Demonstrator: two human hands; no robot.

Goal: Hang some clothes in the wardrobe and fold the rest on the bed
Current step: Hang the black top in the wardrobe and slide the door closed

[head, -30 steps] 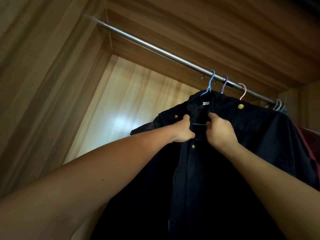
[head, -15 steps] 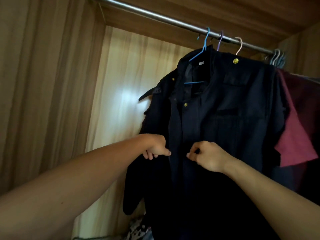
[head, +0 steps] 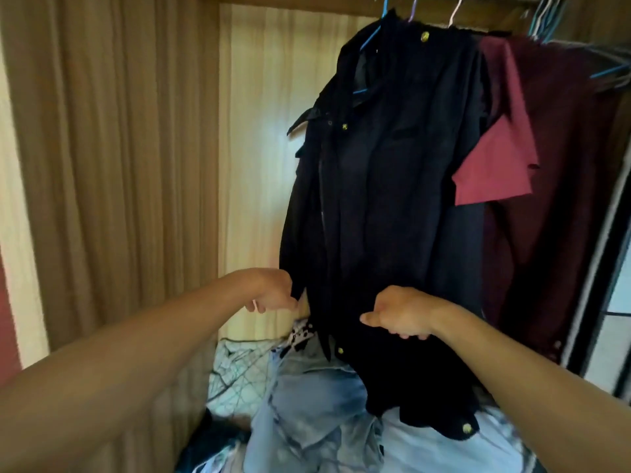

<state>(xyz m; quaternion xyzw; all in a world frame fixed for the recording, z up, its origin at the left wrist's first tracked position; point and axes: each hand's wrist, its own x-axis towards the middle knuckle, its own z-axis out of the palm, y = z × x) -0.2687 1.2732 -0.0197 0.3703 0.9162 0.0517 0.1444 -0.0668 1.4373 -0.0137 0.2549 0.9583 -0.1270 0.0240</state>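
Note:
A dark navy jacket with gold buttons hangs on a blue hanger inside the wardrobe. My left hand pinches the jacket's left front edge low down, fingers curled. My right hand is curled against the right front panel at about the same height, thumb pointing left, and seems to hold the fabric. The jacket's hem drapes forward over the pile below. The rail is out of view above.
A maroon shirt hangs right of the jacket, with more hangers beyond it. Light blue jeans and a black-and-white patterned cloth lie heaped on the wardrobe floor. The wooden side wall stands left, the door frame right.
Both hands have slid down the jacket's front from collar to near the hem. My view has dropped, so the rail has left the frame and the pile below shows.

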